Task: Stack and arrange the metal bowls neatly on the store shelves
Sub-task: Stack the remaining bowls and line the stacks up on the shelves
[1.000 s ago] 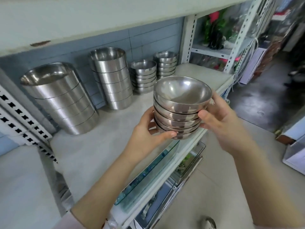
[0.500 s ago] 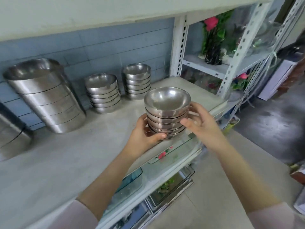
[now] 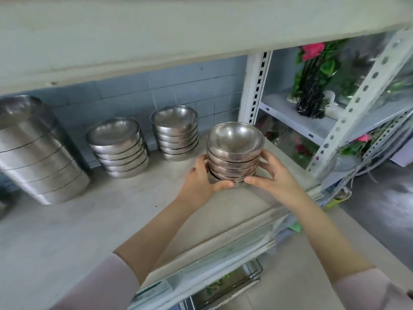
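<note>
Here the left hand (image 3: 202, 181) and right hand (image 3: 273, 179) clasp the stack of bowls (image 3: 234, 153) low at its base, since rigid, slick steel probably slides.

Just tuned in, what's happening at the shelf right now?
A person is holding a stack of small metal bowls between both hands, left hand and right hand, low over the shelf near its right end. Whether it has touched down is unclear. Behind it, two similar bowl stacks stand along the blue tiled wall, and a taller stack of large steel basins stands to the left.
</note>
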A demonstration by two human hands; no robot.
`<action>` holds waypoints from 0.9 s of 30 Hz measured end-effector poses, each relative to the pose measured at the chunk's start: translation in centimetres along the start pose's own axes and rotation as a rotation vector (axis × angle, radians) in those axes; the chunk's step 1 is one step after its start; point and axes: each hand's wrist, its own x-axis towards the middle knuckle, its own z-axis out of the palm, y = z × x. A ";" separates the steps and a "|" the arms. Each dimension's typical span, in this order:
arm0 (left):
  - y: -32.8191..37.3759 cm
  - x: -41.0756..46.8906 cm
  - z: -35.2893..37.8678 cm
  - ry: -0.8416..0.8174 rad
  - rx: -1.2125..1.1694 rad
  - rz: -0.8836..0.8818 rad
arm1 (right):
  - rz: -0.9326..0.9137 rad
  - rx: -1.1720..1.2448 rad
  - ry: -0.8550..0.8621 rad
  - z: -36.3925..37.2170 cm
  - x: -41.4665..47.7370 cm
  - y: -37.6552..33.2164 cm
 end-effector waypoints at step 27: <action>2.6 13.4 6.1 0.375 -0.022 -0.339 | -0.090 -0.165 -0.173 -4.8 19.2 5.6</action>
